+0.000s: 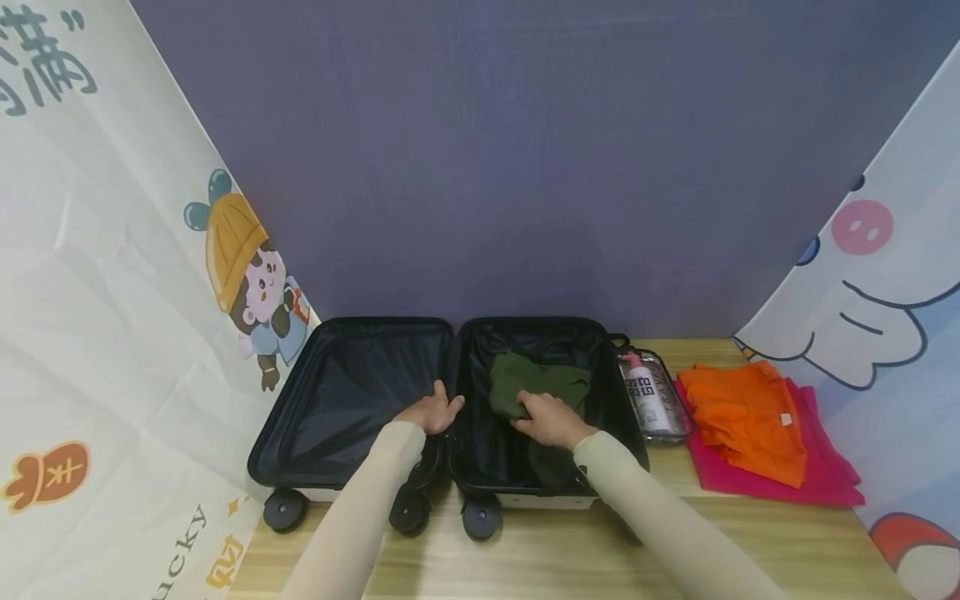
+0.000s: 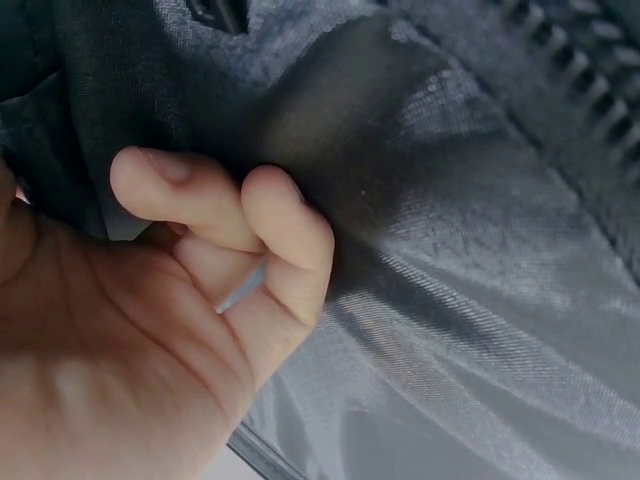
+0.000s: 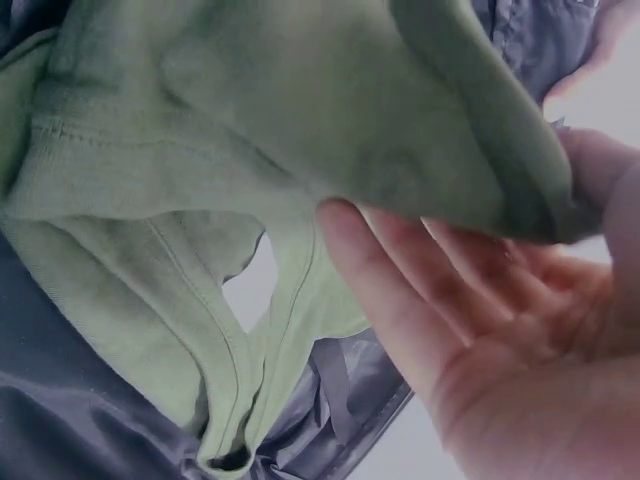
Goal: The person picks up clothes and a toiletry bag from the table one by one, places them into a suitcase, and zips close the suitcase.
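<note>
An open black suitcase (image 1: 358,485) lies spread in two halves. In its right half is a dark green garment (image 1: 536,372), partly folded and partly hanging loose. My right hand (image 1: 553,421) holds the garment's edge, thumb above and fingers beneath, as the right wrist view shows; seams run along the cloth (image 3: 300,110). Near the middle edge between the halves is my left hand (image 1: 433,410), with nothing seen in it. In the left wrist view its fingers (image 2: 290,240) are loosely curled beside the dark lining (image 2: 480,300); whether they touch it I cannot tell.
Right of the suitcase lies a clear travel pouch (image 1: 678,400) with a pink-topped white pump bottle (image 1: 648,400). Farther right, a folded orange garment (image 1: 746,421) rests on a magenta one (image 1: 828,467). A grey-purple wall (image 1: 510,167) rises behind the wooden surface (image 1: 525,558).
</note>
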A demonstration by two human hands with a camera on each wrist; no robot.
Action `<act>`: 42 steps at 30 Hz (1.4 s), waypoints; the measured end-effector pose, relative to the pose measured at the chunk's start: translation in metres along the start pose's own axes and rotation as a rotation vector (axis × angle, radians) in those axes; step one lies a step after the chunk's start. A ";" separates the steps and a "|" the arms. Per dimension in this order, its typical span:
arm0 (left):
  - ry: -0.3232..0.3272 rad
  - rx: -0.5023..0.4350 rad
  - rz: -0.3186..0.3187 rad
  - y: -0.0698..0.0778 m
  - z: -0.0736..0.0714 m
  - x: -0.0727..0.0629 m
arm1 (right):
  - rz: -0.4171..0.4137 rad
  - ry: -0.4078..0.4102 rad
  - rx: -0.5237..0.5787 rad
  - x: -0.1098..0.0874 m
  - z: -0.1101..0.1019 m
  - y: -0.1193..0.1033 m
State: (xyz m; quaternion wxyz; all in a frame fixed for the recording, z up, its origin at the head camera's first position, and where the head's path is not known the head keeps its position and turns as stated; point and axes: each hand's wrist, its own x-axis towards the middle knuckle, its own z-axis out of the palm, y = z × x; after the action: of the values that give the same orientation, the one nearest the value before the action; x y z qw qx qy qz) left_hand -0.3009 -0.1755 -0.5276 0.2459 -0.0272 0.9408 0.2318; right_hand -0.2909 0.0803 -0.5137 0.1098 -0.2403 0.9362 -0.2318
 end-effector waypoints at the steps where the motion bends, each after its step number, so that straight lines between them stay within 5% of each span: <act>1: -0.002 -0.002 0.000 0.000 0.000 0.000 | -0.007 -0.029 0.007 0.000 0.000 0.001; 13: -0.015 -0.031 -0.005 0.001 -0.001 -0.005 | -0.115 -0.360 0.003 -0.001 0.005 0.003; 28: -0.009 -0.019 -0.011 0.000 0.000 -0.003 | -0.041 -0.524 -0.082 -0.007 0.005 -0.002; 42: -0.009 -0.004 -0.013 0.000 0.001 0.001 | -0.020 -0.546 -0.099 -0.008 0.002 -0.005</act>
State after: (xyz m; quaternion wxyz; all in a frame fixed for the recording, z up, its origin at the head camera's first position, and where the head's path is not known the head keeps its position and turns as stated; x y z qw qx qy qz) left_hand -0.3017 -0.1753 -0.5290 0.2517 -0.0326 0.9390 0.2321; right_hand -0.2819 0.0798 -0.5125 0.3439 -0.3082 0.8797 -0.1135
